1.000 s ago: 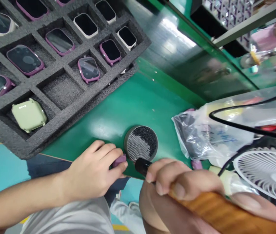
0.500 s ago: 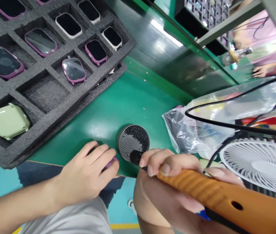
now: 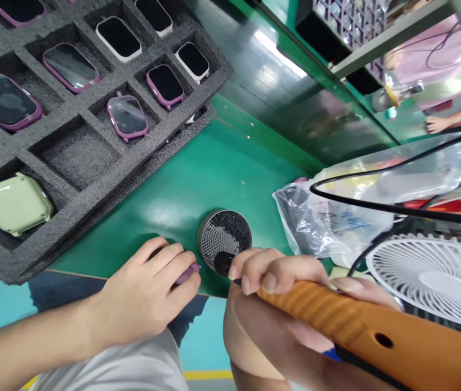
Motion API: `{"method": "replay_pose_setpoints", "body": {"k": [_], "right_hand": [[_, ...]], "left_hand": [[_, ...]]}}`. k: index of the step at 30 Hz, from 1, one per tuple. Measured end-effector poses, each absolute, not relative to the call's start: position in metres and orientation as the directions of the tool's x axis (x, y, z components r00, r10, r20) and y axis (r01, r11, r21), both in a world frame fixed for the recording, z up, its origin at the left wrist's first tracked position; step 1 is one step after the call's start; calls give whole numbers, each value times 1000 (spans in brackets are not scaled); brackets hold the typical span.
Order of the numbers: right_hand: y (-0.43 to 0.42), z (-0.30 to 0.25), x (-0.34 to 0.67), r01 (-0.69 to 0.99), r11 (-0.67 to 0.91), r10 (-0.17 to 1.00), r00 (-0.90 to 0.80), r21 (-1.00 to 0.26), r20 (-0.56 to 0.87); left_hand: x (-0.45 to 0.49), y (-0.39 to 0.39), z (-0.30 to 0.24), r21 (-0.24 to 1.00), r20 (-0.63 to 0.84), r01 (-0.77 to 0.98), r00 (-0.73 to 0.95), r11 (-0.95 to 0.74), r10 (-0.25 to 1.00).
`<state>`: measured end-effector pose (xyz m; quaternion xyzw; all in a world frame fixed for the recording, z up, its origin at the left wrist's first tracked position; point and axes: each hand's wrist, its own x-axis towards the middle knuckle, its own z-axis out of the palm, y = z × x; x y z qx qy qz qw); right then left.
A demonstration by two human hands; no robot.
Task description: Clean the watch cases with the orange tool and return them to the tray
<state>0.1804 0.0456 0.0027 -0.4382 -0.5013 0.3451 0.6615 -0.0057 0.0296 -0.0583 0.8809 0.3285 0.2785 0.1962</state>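
Observation:
My right hand (image 3: 279, 271) is wrapped round an orange electric screwdriver (image 3: 336, 320). Its black nose reaches over the near rim of a round metal dish (image 3: 207, 217); the bit's very end is hidden. Small dark screws or pins (image 3: 224, 239) fill that dish, many standing in rows of a perforated plate, others loose along the far side. Close to the bench's front edge, my left hand (image 3: 149, 288) is curled over a purple watch case (image 3: 186, 273). Only a small part of the case shows between the fingers.
To the left lies a grey foam tray (image 3: 104, 182) holding several purple and white watches and a green case (image 3: 17, 203). Right of the dish are a plastic bag (image 3: 332, 212), a black cable (image 3: 361, 203) and a white fan (image 3: 438, 277). Behind the glass a co-worker's hand (image 3: 438, 124) shows.
The screwdriver's nose has shifted slightly left relative to the dish. My left hand keeps its grip on the watch case. Across the glass, the co-worker's hand has moved a little.

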Motion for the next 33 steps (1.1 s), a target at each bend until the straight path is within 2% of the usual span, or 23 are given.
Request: {"method": "replay_pose_setpoints", "body": {"k": [4,9,12,14,18,26,29,33], "right_hand": [[38,8,184,7,371,893,270,-929,359],[10,5,207,68,221,951,205,-973,231],[3,-8,221,23,303,934,190,-953,301],[5,-18,231,-16,324,942,97,-946,321],[11,-28,249,-25,238,966,-94,-971,239],[7,-29,253,-45,236,962,-133,-971,240],[9,-25,245,-60,179,979,-88,-982,184],[18,-6,226,-63,106,985,-128,-992,114]], "left_hand": [[-6,32,-59,538,392,438,626,-720,674],[-5,31,-61,532,414,460,591,-711,692],[-5,30,-61,535,409,466,587,-705,699],[-4,30,-61,539,408,466,584,-702,701],[-5,31,-60,542,405,462,588,-702,700],[-4,31,-60,540,409,471,578,-698,706],[-3,30,-60,540,405,476,575,-694,710],[-2,30,-61,549,404,474,570,-688,715]]}}
